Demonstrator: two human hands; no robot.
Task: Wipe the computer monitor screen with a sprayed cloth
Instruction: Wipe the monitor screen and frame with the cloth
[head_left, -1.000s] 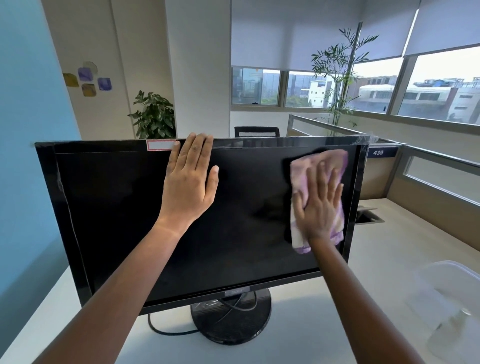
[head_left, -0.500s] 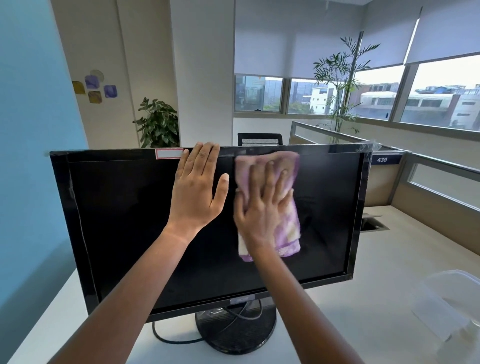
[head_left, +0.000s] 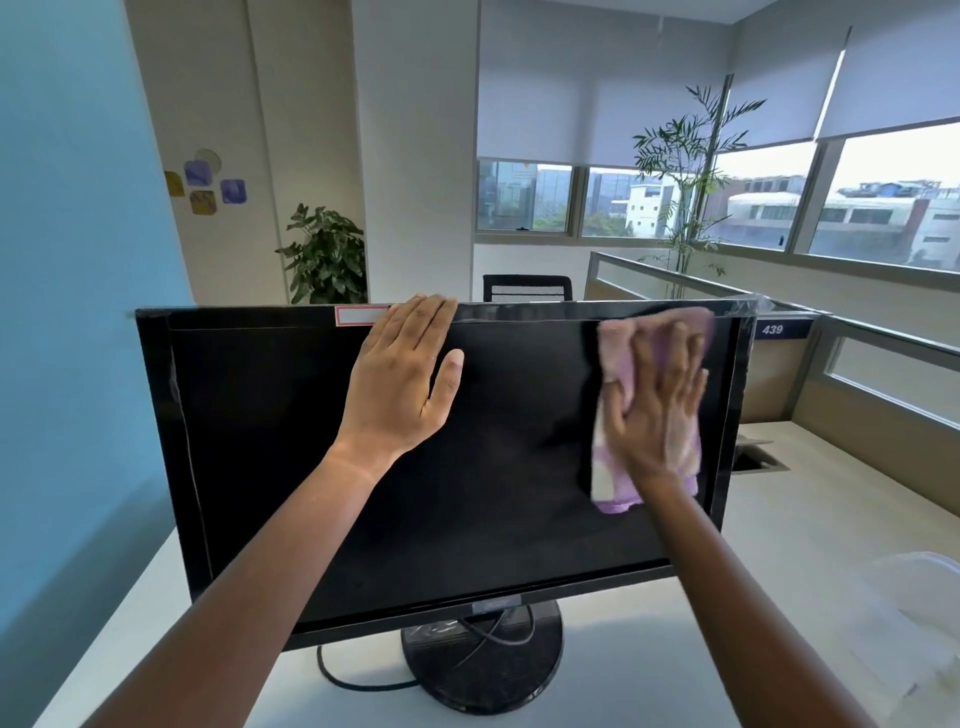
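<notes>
Cloth (head_left: 615, 488) under flat right hand (head_left: 657, 410) back at upper right of monitor (head_left: 291, 441) on white desk (head_left: 779, 519), left hand (head_left: 400, 384) flat on top

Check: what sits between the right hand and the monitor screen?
Head view: the pink-purple cloth, pressed flat under the right hand against the monitor screen, upper right.

Blue wall (head_left: 67, 260) left, potted plant (head_left: 324, 260), daylit windows (head_left: 883, 208) under roller blinds (head_left: 571, 93), white desk (head_left: 623, 675)
</notes>
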